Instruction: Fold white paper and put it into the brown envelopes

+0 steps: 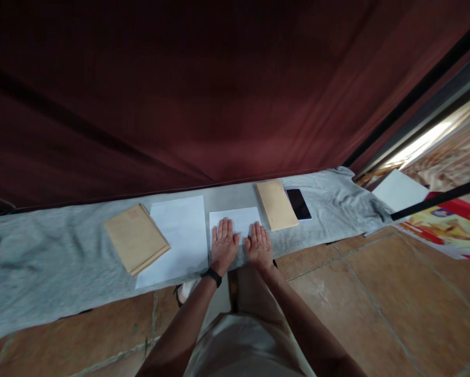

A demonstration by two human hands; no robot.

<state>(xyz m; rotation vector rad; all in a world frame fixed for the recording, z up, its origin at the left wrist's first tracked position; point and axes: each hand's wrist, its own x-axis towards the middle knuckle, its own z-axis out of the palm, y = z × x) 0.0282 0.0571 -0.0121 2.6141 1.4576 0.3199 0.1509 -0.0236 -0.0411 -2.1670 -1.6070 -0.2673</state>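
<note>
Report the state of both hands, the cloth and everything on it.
Left hand: open, palm down on small white sheet
Right hand: open, palm down on small white sheet
Small white sheet: lying flat
Large white sheet: flat, partly covered
Left brown envelopes: stacked
Right brown envelopes: stacked
Smartphone: face up, screen dark
Grey cloth: wrinkled

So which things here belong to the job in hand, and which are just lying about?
Likely in use:
smaller white sheet, under left hand and right hand
larger white sheet
left brown stack, right brown stack

Probably lying about:
phone
colourful packaging
</note>
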